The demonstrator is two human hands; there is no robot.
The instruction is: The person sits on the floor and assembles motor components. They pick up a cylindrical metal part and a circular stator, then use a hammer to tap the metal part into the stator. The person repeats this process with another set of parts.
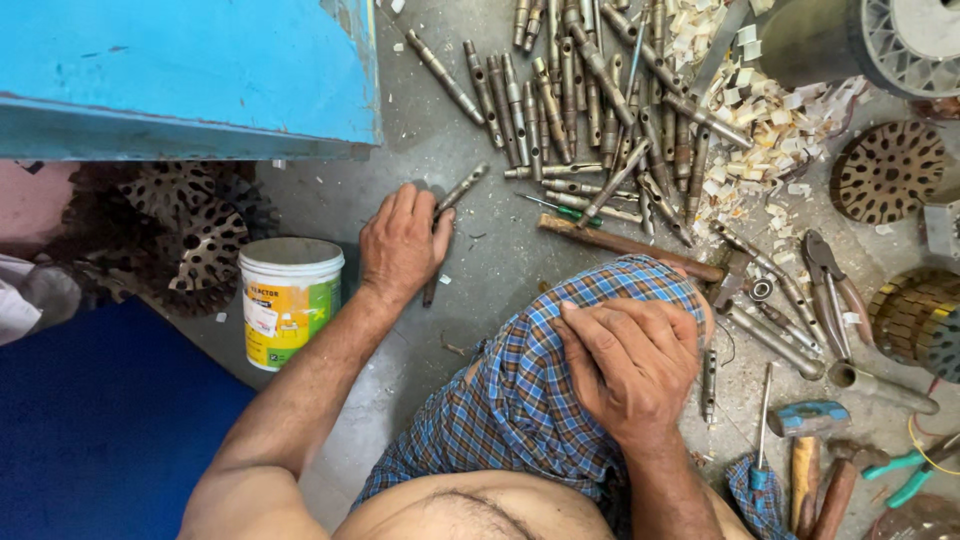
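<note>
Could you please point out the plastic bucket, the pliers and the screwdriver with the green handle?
plastic bucket [290, 262]: head view, white rim.
pliers [828, 290]: head view, handles.
green-handled screwdriver [566, 211]: head view, handle.

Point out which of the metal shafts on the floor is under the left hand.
The lone dark shaft poking out from beneath the left hand, angled up to the right. It lies apart from the big pile of shafts farther right.

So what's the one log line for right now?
left hand: on metal rod, floor | right hand: resting on checked-cloth knee | rod pile: ahead
</note>
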